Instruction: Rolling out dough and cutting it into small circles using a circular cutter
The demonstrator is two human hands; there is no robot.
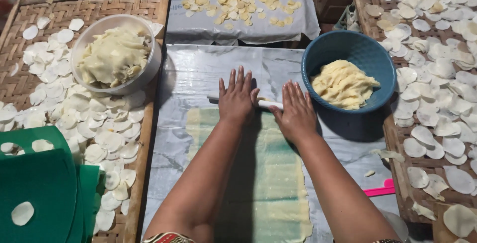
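Note:
Both my palms press flat on a thin white rolling pin (268, 104) lying across the far end of a long strip of pale dough (278, 183) on a plastic-covered work surface (198, 74). My left hand (237, 97) covers the pin's left part, fingers spread and pointing away from me. My right hand (296, 109) rests on its right part, fingers together. Only a short piece of the pin shows between the hands, plus a tip at the left.
A blue bowl (343, 49) of yellow dough stands right of my hands. A white bowl (149, 69) of dough sits on the left woven tray (64, 9) among thin dough discs. More discs cover the right tray (392, 138) and a far cloth (198, 29). Green sheets (44, 183) lie lower left, a pink tool (380, 190) lower right.

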